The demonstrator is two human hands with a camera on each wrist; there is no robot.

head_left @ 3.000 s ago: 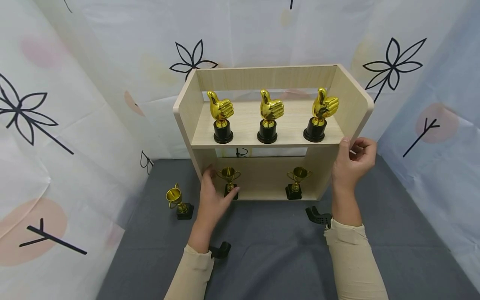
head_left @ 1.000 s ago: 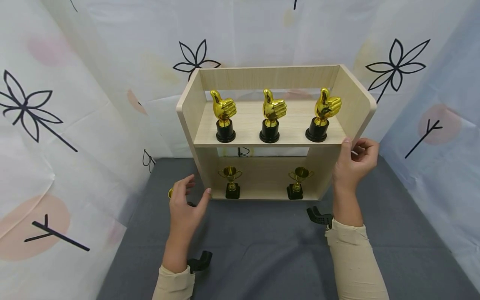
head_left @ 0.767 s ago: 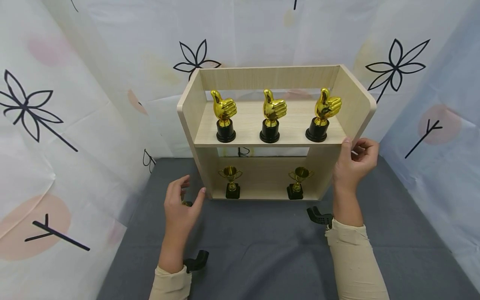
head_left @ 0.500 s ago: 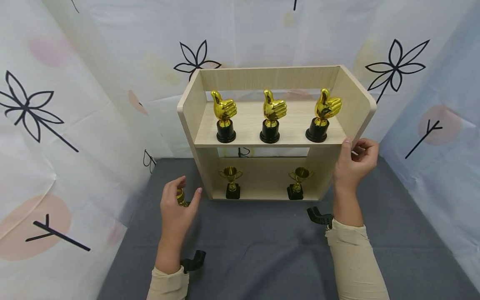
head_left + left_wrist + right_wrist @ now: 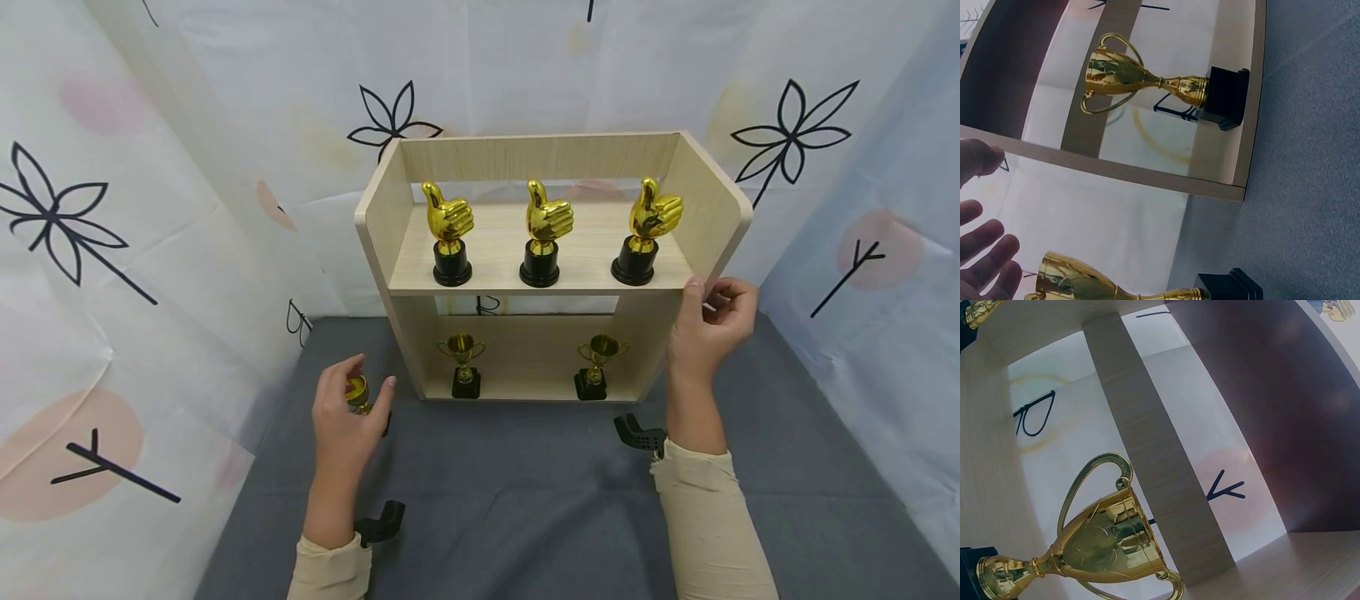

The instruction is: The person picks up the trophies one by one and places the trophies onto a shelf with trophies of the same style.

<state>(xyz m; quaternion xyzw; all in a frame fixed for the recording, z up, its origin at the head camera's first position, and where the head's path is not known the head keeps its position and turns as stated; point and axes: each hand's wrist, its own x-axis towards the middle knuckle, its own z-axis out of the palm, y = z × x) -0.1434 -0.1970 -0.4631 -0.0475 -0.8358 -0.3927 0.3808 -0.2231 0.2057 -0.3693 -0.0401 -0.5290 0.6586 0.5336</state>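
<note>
My left hand (image 5: pixel 347 417) hovers around a gold trophy cup (image 5: pixel 358 392) on the cloth left of the shelf, partly hiding it. Its fingers are spread; in the left wrist view the fingers (image 5: pixel 997 250) appear apart from that cup (image 5: pixel 1079 281). With thumb and fingers, my right hand (image 5: pixel 701 329) pinches the front edge of the right side panel of the pale wooden shelf (image 5: pixel 540 154). Two more cups, one at the left (image 5: pixel 463 358) and one at the right (image 5: pixel 597 362), stand upright on the lower level.
Along the upper level stand three gold thumbs-up trophies on black bases: left (image 5: pixel 450 229), middle (image 5: pixel 543 229) and right (image 5: pixel 645 229). A grey cloth (image 5: pixel 525 492) covers the table. White patterned fabric (image 5: pixel 225 108) hangs behind and at the sides.
My left hand has left the shelf's lower left corner, beside the left cup, and moved left to the cup on the cloth. My right hand has stayed at the panel.
</note>
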